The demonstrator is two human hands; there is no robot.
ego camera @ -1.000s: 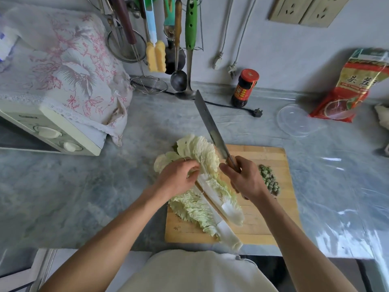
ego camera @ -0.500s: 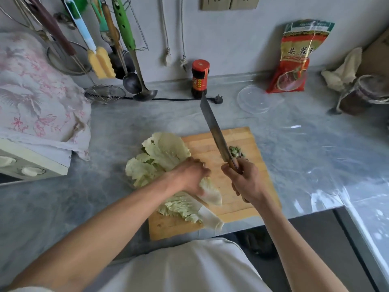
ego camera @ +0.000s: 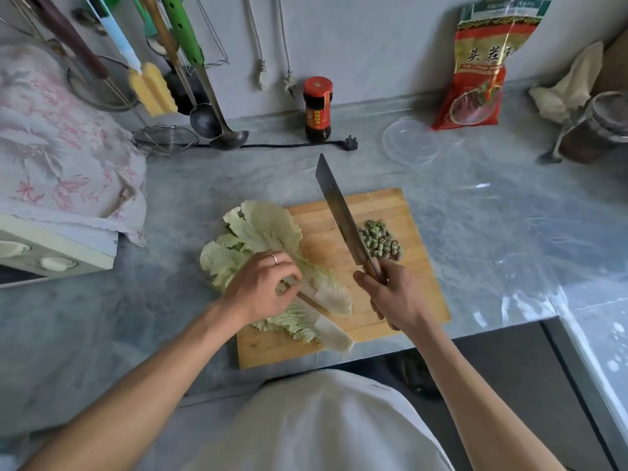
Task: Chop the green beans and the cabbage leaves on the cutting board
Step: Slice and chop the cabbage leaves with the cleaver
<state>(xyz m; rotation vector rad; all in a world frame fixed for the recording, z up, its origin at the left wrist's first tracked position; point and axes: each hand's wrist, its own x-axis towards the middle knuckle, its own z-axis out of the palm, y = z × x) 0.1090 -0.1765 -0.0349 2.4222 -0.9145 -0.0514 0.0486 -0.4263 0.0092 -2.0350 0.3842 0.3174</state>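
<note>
Cabbage leaves point(ego camera: 268, 239) lie across the left part of the wooden cutting board point(ego camera: 390, 205), their long axis running diagonally: the frilly green tips point up and to the left, hanging past the board's left edge onto the grey counter point(ego camera: 170, 185), while the pale white stalks point down and to the right, toward the board's near edge. One stalk end point(ego camera: 334, 336) stops just short of that near edge.

The left hand point(ego camera: 261, 288) presses down on the leaves about midway along them, fingers curled and pinching at a stalk; a ring point(ego camera: 274, 258) shows on one finger. The right hand point(ego camera: 396, 297) is closed tight around the wooden handle of a cleaver point(ego camera: 336, 212), which is held above the board with its blade pointing away from the person and slightly left, the tip reaching past the board's far edge.

A small heap of chopped green beans point(ego camera: 380, 239) sits on the right part of the board, just beside the blade and well apart from the cabbage. Bare wood lies between the leaves and the blade. The board's near edge sits close to the counter's front edge. To the right of the board the counter is open; a clear lid point(ego camera: 413, 142) and a dark sauce bottle point(ego camera: 317, 108) stand farther back near the wall.
</note>
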